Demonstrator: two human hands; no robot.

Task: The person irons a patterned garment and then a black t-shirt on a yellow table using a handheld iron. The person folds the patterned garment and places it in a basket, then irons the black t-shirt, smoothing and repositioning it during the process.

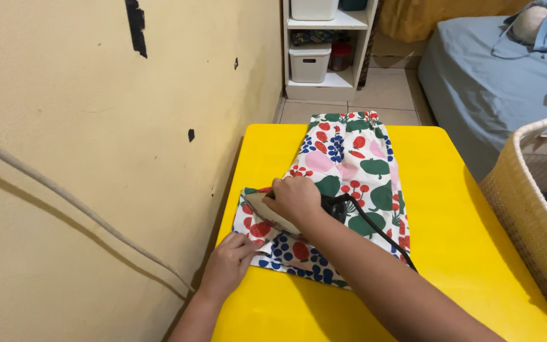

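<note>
Here, from the head camera, my right hand (295, 199) is wrapped around the handle of an iron (273, 212), its soleplate resting on the printed garment (349, 174) near the yellow table's (463, 240) left edge. My left hand (229, 263) lies flat, fingers closed down on the garment's near-left corner, right at that edge — touching cloth just beside the iron's tip. The garment's long axis runs from the near edge toward the far edge, so most of it stretches away ahead of both hands. The iron's black cord (375, 228) trails right across the fabric. A woven basket (533, 202) stands beyond the right edge.
</note>
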